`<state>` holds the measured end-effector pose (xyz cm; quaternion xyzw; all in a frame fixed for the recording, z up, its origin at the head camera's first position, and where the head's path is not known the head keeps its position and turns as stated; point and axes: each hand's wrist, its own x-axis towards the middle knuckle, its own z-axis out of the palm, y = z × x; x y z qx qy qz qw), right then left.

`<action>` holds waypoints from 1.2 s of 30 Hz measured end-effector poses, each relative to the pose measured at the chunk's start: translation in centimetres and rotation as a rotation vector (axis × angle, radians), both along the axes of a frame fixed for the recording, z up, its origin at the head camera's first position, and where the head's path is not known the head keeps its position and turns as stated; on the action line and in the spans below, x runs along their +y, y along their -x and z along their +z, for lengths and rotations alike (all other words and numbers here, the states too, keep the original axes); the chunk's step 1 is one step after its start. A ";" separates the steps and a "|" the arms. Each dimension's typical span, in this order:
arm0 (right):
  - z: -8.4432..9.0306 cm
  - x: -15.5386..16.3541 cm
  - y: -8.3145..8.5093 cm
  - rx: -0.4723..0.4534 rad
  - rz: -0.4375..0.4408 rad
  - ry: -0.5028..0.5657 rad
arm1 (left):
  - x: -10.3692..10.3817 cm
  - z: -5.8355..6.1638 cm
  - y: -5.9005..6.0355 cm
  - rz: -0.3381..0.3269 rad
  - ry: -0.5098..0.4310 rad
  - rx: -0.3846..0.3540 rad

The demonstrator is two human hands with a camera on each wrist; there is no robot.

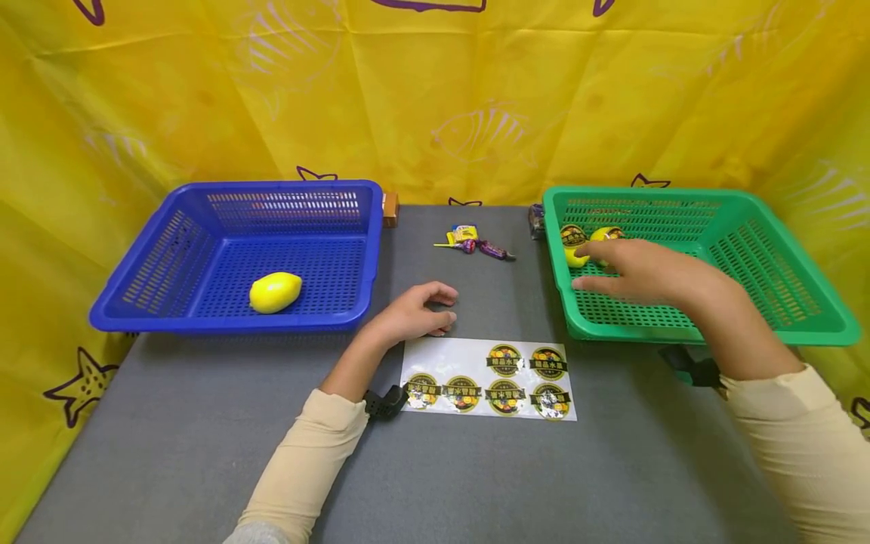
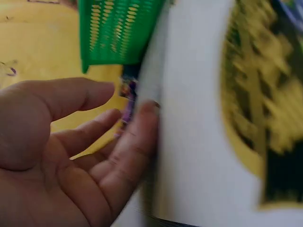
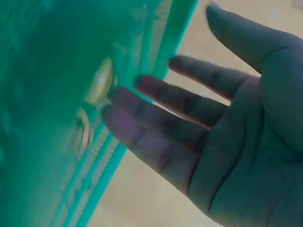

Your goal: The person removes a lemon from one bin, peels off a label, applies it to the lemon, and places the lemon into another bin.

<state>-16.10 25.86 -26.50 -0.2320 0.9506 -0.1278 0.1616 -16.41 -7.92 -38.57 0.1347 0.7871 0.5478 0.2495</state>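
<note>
My right hand reaches into the green basket with straight, spread fingers and holds nothing. Just past its fingertips lie two yellow lemons, at least one carrying a round label. In the right wrist view the hand shows an open palm, and one lemon is blurred beyond it. My left hand rests on the grey table with loosely curled fingers, at the top-left corner of the sticker sheet. The left wrist view has a fingertip touching the sheet's edge.
A blue basket at the left holds one bare yellow lemon. Wrapped candies lie at the back of the table between the baskets. Yellow cloth walls the table at back and sides. The sheet carries several round stickers.
</note>
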 end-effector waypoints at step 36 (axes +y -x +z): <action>-6.8 -4.3 -5.3 0.316 -0.170 0.098 | -17.8 7.4 -1.9 0.307 0.869 0.253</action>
